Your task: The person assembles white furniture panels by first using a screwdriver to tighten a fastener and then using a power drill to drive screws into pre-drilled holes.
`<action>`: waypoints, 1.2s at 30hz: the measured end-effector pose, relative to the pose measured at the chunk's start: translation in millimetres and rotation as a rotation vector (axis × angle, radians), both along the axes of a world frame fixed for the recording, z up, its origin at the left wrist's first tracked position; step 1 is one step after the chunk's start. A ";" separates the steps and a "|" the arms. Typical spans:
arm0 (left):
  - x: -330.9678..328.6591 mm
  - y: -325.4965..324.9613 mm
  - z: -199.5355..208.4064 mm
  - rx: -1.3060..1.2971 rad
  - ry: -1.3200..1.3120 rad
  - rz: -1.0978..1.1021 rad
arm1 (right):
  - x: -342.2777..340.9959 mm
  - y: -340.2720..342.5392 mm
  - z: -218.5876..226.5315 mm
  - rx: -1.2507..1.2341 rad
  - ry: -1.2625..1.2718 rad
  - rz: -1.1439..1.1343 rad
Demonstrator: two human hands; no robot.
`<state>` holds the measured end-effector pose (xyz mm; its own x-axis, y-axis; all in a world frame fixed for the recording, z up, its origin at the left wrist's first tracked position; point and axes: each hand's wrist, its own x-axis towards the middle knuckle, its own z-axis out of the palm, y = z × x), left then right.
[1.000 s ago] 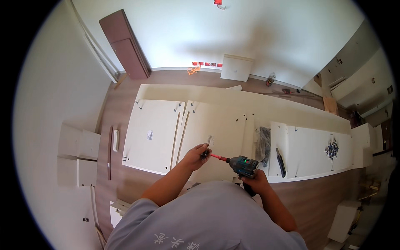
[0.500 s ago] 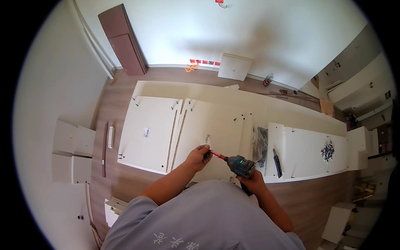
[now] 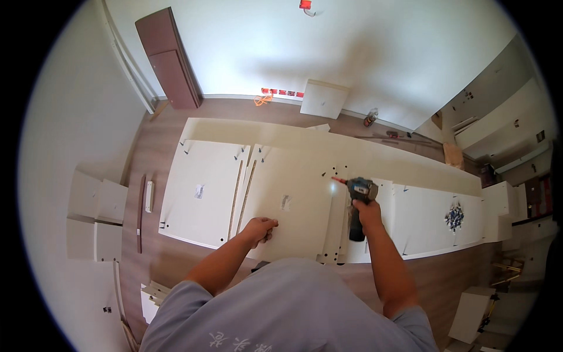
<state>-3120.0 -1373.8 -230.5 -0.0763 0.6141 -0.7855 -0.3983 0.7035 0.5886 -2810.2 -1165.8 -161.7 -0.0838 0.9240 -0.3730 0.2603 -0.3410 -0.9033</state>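
My right hand [image 3: 368, 213] is wrapped round the handle of a dark teal cordless impact driver [image 3: 362, 190]. Its red bit [image 3: 338, 179] points left, above a white panel [image 3: 296, 182] near small dark holes, and its lamp throws a bright spot there. A small dark screw [image 3: 324, 173] stands in the panel just left of the bit tip. Low over the same panel, my left hand [image 3: 261, 230] is closed with thumb and fingertips together; whatever it may hold is too small to make out. A paper label [image 3: 285, 202] lies on the panel above that hand.
A second white panel [image 3: 202, 176] lies at left, with several upright pegs [image 3: 239, 154] near its top corners. At right, a pile of small metal fittings [image 3: 454, 217] sits on another white panel. A bottle [image 3: 370, 117] stands by the wall, and brown boards [image 3: 170, 58] lean at far left.
My right hand has raised the driver up and away from me, toward the panel's holes. My left hand has left the bit tip and moved lower left. The driver and arm now cover the knife and plastic bag.
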 end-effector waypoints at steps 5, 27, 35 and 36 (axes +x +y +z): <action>4.9 11.2 1.1 -0.008 0.038 -0.056 | -8.7 69.2 1.5 0.157 -0.346 0.198; 1.3 11.2 -8.7 -0.008 0.001 -0.083 | -73.1 135.6 47.3 0.114 -0.909 0.642; 21.7 -20.3 -2.7 0.054 0.162 -0.012 | -72.7 124.9 73.2 0.243 -0.730 0.729; 28.2 -33.5 -1.0 0.046 0.169 -0.015 | -66.4 117.3 80.3 0.282 -0.742 0.737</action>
<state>-3091.8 -1407.4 -231.5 -0.1958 0.6514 -0.7330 -0.2804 0.6791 0.6784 -2876.6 -1048.4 -81.5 -0.4948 0.7990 -0.3416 0.8302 0.3185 -0.4575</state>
